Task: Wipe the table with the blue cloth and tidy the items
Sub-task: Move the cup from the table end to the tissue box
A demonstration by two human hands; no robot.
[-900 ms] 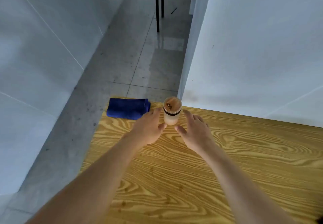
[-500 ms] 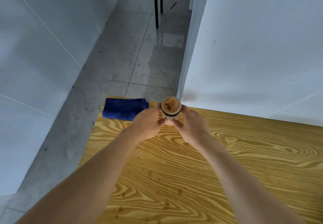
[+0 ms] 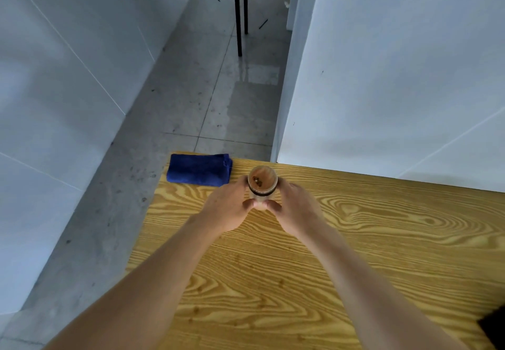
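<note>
Table [image 3: 355, 254]: light wood w/ strong grain, fills lower right; far edge meets a white wall, left edge over grey tiled floor.
L hand [image 3: 229, 207]: wrapped round left side of jar, thumb at front, low on the body.
R hand [image 3: 293, 209]: wrapped round right side of jar, thumb at front; both thumbs nearly meet, so jar is clamped btwn the two hands.
Blue cloth [image 3: 199, 169]: folded, lying flat at far left corner of table, just left of jar, clear of both hands.
Jar [image 3: 262, 186]: small, frosted body, dark band under wooden lid, upright nr far edge; can't tell if it rests on the table.
</note>
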